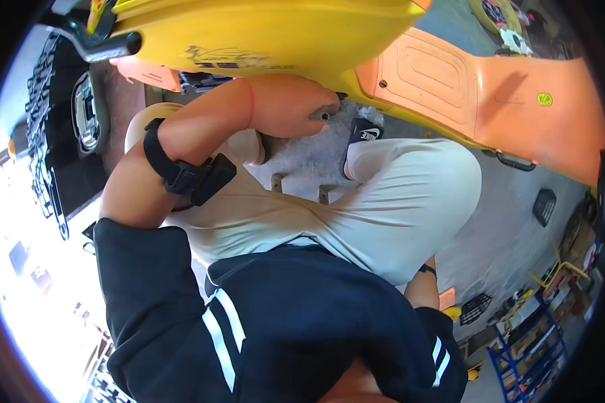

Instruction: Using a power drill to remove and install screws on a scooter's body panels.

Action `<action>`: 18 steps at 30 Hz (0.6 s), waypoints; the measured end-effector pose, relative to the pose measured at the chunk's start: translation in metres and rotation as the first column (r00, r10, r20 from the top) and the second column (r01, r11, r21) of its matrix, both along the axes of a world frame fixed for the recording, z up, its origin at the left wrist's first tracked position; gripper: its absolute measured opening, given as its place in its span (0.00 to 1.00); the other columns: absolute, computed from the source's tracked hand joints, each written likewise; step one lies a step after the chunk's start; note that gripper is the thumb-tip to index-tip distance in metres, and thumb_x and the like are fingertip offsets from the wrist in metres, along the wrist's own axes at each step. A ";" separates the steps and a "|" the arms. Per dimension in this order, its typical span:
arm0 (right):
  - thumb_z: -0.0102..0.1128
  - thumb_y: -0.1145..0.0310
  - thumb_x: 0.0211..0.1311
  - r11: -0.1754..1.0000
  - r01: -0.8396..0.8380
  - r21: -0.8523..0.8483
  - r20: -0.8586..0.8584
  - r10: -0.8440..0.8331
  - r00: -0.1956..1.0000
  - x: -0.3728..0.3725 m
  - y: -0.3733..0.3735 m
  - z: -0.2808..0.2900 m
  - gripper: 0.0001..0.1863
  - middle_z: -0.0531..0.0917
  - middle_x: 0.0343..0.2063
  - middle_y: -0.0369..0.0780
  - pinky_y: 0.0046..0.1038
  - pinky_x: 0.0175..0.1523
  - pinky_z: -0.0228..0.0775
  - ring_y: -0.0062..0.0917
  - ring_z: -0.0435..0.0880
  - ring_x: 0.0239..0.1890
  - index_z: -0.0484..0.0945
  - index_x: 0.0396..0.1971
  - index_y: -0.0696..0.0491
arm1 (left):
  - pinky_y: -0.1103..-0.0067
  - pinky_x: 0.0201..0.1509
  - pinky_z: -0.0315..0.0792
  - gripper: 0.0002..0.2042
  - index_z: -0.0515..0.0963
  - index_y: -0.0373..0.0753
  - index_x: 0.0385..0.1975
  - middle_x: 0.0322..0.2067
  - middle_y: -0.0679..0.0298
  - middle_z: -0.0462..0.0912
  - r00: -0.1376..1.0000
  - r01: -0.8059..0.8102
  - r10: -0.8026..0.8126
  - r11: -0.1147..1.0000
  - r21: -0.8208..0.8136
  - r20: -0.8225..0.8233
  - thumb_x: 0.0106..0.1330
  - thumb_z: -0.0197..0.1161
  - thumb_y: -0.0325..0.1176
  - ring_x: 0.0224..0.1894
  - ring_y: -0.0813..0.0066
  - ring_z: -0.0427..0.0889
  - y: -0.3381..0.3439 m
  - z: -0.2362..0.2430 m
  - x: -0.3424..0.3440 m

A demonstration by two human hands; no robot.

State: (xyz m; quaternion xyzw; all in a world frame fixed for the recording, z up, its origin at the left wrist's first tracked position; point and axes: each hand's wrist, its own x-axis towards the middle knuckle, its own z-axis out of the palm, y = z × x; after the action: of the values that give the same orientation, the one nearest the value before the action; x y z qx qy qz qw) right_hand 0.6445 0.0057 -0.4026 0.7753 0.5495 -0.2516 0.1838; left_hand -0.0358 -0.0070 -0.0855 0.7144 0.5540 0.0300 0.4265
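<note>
My left hand [288,104] reaches forward, under the lower edge of a yellow body panel [269,40] on a scooter-like vehicle. Its fingers are closed round a small grey metal piece [325,116] with a round, ring-like end; most of it is hidden in the grip, so I cannot tell its kind. A small black tip [341,96] shows at the panel's edge, just beyond the fingers. My right forearm [423,290] goes down beside my bent knee, and the knee hides the right hand.
An orange footboard [427,74] extends right from the yellow panel. A black handlebar grip [121,46] juts out at upper left. Black pedal-like pieces [544,207] lie on the grey floor at right, near a blue metal rack [528,356]. My shoe [363,138] stands below the panel.
</note>
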 end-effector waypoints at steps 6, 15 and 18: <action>0.54 0.58 0.69 0.993 -0.028 0.115 0.056 0.022 0.998 0.008 0.014 0.029 0.19 0.88 0.34 0.51 0.42 0.42 0.77 0.42 0.87 0.36 0.85 0.34 0.59 | 0.63 0.62 0.72 0.21 0.76 0.38 0.59 0.53 0.49 0.82 0.994 -0.076 0.083 0.993 0.086 -0.073 0.71 0.60 0.42 0.57 0.49 0.81 -0.011 0.031 -0.002; 0.48 0.66 0.73 0.808 0.154 0.568 -0.283 0.017 0.959 -0.098 0.158 0.231 0.17 0.84 0.43 0.44 0.30 0.43 0.75 0.27 0.83 0.38 0.77 0.53 0.59 | 0.62 0.62 0.73 0.21 0.76 0.37 0.60 0.54 0.47 0.82 0.990 -0.069 0.075 0.996 0.055 -0.123 0.72 0.60 0.41 0.57 0.48 0.81 -0.007 0.041 -0.001; 0.49 0.74 0.72 0.758 -0.062 0.649 -0.422 0.427 0.800 -0.193 0.160 0.364 0.16 0.82 0.47 0.38 0.25 0.50 0.71 0.20 0.79 0.42 0.78 0.55 0.57 | 0.62 0.62 0.73 0.21 0.77 0.37 0.59 0.53 0.47 0.82 0.991 -0.038 0.048 0.996 0.082 -0.126 0.71 0.61 0.41 0.57 0.48 0.81 -0.012 0.041 0.004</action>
State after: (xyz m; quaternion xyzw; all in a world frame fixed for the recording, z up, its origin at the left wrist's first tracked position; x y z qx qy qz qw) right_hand 0.4520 0.1660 -0.0383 0.6043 0.7296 -0.2451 -0.2061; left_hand -0.0322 -0.0185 -0.0447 0.7190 0.5938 0.0153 0.3609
